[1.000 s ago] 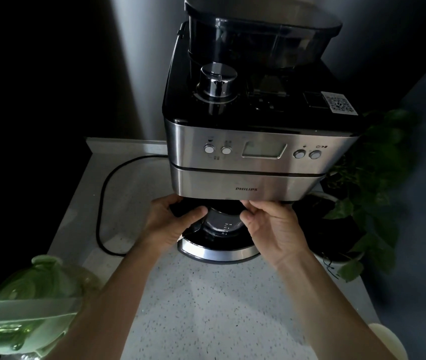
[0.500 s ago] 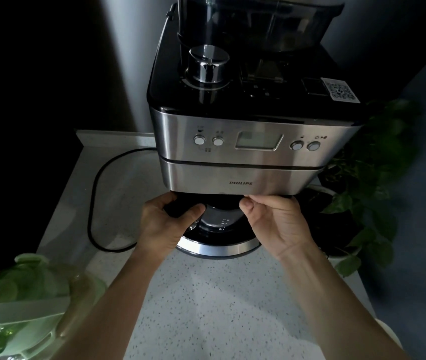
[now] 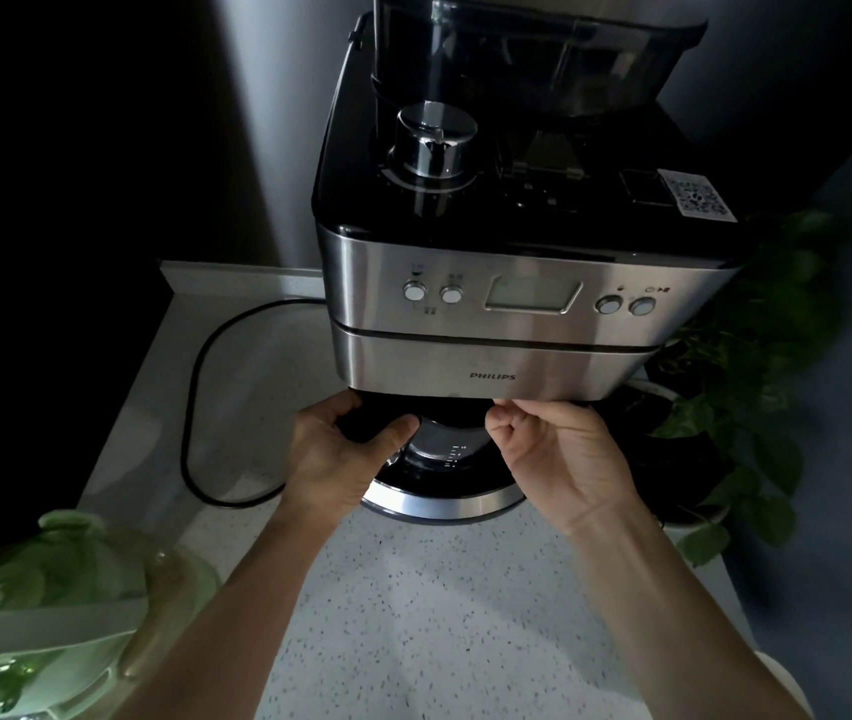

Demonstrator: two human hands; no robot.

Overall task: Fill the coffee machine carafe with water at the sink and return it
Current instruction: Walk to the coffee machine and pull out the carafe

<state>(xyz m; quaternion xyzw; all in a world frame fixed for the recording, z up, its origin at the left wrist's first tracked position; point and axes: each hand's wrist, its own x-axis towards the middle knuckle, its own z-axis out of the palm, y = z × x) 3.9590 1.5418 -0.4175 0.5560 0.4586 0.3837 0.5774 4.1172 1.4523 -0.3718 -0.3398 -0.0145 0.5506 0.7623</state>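
Here, one machine (image 3: 512, 304) stood on the table (image 3: 439, 605), and one carafe (image 3: 442, 449) sat in the bay under it, on the round steel-rimmed base (image 3: 444, 504). Two hands reached in. The left hand (image 3: 346, 459) was curled around a dark part at the carafe's left side, thumb on the near side and fingers (image 3: 333, 407) wrapped behind it (probably the handle, though too dark to be sure). The right hand (image 3: 564, 459) sat at the carafe's right, its fingers (image 3: 509, 423) bent loosely inward just under the machine's lower edge; whether they gripped anything could not be told.

The carafe looked like clear glass with a dark top, with faint white level marks on its near wall. Most of it was hidden by the machine's overhang and by shadow.

The machine had a brushed steel front, boxy, with four round buttons, two on each side of one small display (image 3: 533, 296). Its top was glossy black with one chrome knob (image 3: 434, 142) and a dark clear tank (image 3: 533, 49) behind. One black cord (image 3: 200, 402) looped over the pale speckled table on the left. One leafy plant (image 3: 741, 407) stood on the right, and one green glass lidded dish (image 3: 50, 605) showed at lower left.
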